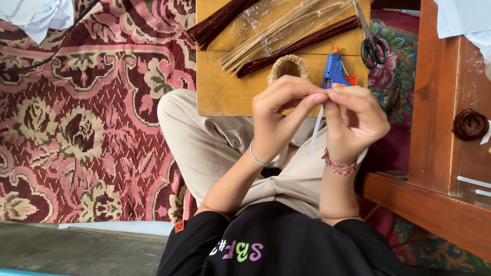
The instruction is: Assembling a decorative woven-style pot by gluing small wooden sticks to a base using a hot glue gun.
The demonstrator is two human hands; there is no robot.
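Head view: my left hand (279, 115) and my right hand (355, 120) are raised together above my lap, fingertips meeting. Both grips are pressed together, pinching the upper end of a thin translucent glue stick (315, 130), which hangs slanting down between my wrists. I cannot tell which fingers carry most of the hold. Just behind my hands, on the wooden surface (220, 92), stands a blue glue gun (333, 71) with an orange trigger, beside a small woven tan basket (288, 67). Farther back lie dark brown pipe cleaners (302, 46), a clear bag of tan pipe cleaners (279, 30) and black-handled scissors (372, 43). A patterned red carpet (87, 128) covers the floor. To my right, a brown coiled rosette (469, 124) rests on wooden furniture.
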